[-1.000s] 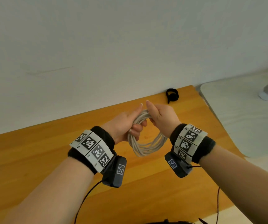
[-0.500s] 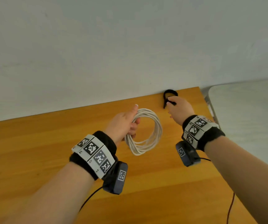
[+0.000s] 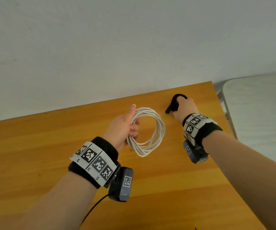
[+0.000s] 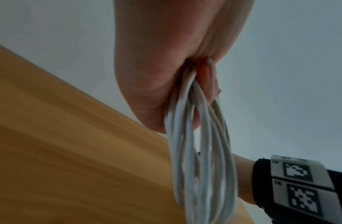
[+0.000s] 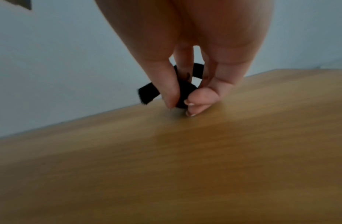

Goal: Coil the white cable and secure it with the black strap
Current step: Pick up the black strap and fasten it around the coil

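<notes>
Head: right grip (image 3: 183, 106) (pinching) on strap (image 3: 173, 103)

Head view overhead; wrist views close, low.

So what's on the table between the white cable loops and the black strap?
Nothing: the head view shows only bare wooden table between the white cable and black strap.

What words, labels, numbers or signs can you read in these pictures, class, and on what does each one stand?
No readable words or numbers.
Left wristband: black-and-white square code markers, no letters.
Right wristband: the same markers.
Left wrist camera, right wrist camera: one small marker each.
White cable, black strap: no print.
</notes>
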Demonstrator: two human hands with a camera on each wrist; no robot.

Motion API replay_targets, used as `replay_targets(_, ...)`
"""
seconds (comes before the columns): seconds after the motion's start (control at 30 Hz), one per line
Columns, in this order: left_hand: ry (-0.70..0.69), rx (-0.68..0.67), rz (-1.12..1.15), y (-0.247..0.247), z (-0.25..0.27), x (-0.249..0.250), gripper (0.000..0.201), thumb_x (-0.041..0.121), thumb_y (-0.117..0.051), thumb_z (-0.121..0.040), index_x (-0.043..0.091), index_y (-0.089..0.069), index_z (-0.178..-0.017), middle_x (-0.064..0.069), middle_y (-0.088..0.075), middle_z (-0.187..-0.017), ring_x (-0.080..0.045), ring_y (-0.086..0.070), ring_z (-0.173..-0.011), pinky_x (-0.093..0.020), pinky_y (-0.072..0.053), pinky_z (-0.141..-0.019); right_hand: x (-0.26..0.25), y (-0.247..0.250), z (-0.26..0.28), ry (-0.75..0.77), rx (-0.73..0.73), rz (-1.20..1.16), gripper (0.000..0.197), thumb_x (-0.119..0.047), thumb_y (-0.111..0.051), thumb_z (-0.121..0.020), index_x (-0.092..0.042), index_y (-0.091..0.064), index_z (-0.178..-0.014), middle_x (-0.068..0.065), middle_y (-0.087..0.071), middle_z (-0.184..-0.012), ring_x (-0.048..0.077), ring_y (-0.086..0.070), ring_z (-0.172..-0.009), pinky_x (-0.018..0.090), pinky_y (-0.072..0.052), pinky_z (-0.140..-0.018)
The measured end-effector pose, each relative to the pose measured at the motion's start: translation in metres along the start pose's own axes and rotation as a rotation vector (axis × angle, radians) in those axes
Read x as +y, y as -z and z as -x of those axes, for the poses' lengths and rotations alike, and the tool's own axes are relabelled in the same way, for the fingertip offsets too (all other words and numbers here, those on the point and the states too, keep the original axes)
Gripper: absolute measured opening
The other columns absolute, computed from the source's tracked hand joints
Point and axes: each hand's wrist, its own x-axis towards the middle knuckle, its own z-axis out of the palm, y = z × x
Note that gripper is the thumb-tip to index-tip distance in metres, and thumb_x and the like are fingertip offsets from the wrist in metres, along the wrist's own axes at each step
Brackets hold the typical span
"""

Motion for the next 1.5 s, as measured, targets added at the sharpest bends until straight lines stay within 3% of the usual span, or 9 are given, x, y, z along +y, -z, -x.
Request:
replay_targets(0.2,-0.046,0.133,0.000,0.002,0.007,-0.005,0.049,0.056,-0.036,-0.094,0.015,-0.052,-0.074,0.010,-0.034,-0.046,-0.008,-0.035,-0.038,-0.029,-0.039,-0.058,-0.005,0.016,0.043,0.206,0.027,-0.511,0.047,-0.007,-0.051,-0.090,-0.017,-0.043,-0.135,0.010,-0.061,-0.120,0.016,-0.063,-0.076,0.018,-0.047,-0.052)
replay_targets(0.3,-0.055,0.164,-0.032,0.003,0.015,-0.006,0.051,0.056,-0.035,-0.094,0.013,-0.054,-0.074,0.009,-0.035,-0.043,-0.009,-0.034,-0.039,-0.028,-0.039,-0.056,-0.018,0.019,0.075,0.316,-0.026,-0.588,0.039,-0.027,-0.062,-0.086,-0.019,-0.055,-0.123,0.001,-0.064,-0.100,0.012,-0.055,-0.080,0.023,-0.042,-0.066)
replay_targets(0.47,-0.122,0.181,-0.227,0.012,0.041,-0.009,0.052,0.063,-0.052,-0.082,0.011,-0.056,-0.075,0.006,-0.038,-0.049,-0.013,-0.038,-0.047,-0.032,-0.044,-0.062,-0.040,0.014,0.122,0.444,-0.057,-0.528,0.021,-0.030,-0.062,-0.086,-0.014,-0.068,-0.099,-0.007,-0.059,-0.074,0.009,-0.053,-0.067,0.022,-0.040,-0.059)
replay_targets(0.63,-0.211,0.168,-0.377,0.030,0.076,-0.014,0.046,0.053,-0.071,-0.072,0.019,-0.040,-0.062,0.001,-0.039,-0.059,-0.019,-0.042,-0.061,-0.033,-0.041,-0.064,-0.062,-0.006,0.161,0.477,0.048,-0.259,0.013,-0.026,-0.056,-0.086,-0.019,-0.065,-0.092,0.001,-0.064,-0.081,0.017,-0.058,-0.071,0.029,-0.047,-0.059)
replay_targets(0.77,-0.168,0.202,-0.303,0.053,0.091,-0.025,0.037,0.047,-0.072,-0.075,0.019,-0.048,-0.067,0.002,-0.043,-0.060,-0.014,-0.044,-0.055,-0.026,-0.042,-0.057,-0.086,-0.020,0.187,0.583,0.112,-0.064,0.015,-0.030,-0.055,-0.087,-0.019,-0.062,-0.079,0.000,-0.060,-0.071,0.022,-0.058,-0.067,0.032,-0.044,-0.056)
replay_targets(0.9,-0.149,0.166,-0.220,0.079,0.101,-0.034,0.024,0.035,-0.065,-0.085,0.017,-0.055,-0.073,0.001,-0.043,-0.058,-0.013,-0.043,-0.052,-0.027,-0.044,-0.058,-0.105,-0.033,0.202,0.627,0.129,-0.028,0.018,-0.033,-0.061,-0.084,-0.018,-0.068,-0.093,0.000,-0.067,-0.085,0.019,-0.061,-0.077,0.032,-0.049,-0.065)
replay_targets(1.07,-0.190,0.136,-0.198,0.106,0.111,-0.044,0.020,0.028,-0.055,-0.092,0.014,-0.055,-0.078,0.002,-0.040,-0.052,-0.014,-0.040,-0.049,-0.032,-0.043,-0.064,-0.114,-0.041,0.216,0.641,0.151,-0.151,0.019,-0.027,-0.066,-0.083,-0.020,-0.069,-0.101,-0.010,-0.060,-0.085,0.007,-0.053,-0.078,0.015,-0.041,-0.065)
replay_targets(1.33,-0.161,0.336,-0.155,0.144,0.101,-0.048,0.028,0.038,-0.058,-0.089,0.013,-0.056,-0.077,-0.002,-0.044,-0.057,-0.018,-0.046,-0.049,-0.032,-0.044,-0.060,-0.111,-0.038,0.233,0.623,0.168,-0.491,0.020,-0.019,-0.068,-0.082,-0.022,-0.068,-0.102,-0.015,-0.061,-0.090,-0.006,-0.053,-0.083,-0.003,-0.039,-0.067)
replay_targets(1.5,-0.183,0.329,-0.153,0.147,0.100,-0.045,0.046,0.052,-0.057,-0.086,0.008,-0.063,-0.095,0.000,-0.043,-0.054,-0.020,-0.045,-0.051,-0.036,-0.044,-0.066,-0.116,-0.039,0.234,0.551,0.181,-0.648,0.021,-0.027,-0.065,-0.084,-0.023,-0.065,-0.105,-0.014,-0.062,-0.093,-0.002,-0.057,-0.087,0.008,-0.045,-0.075)
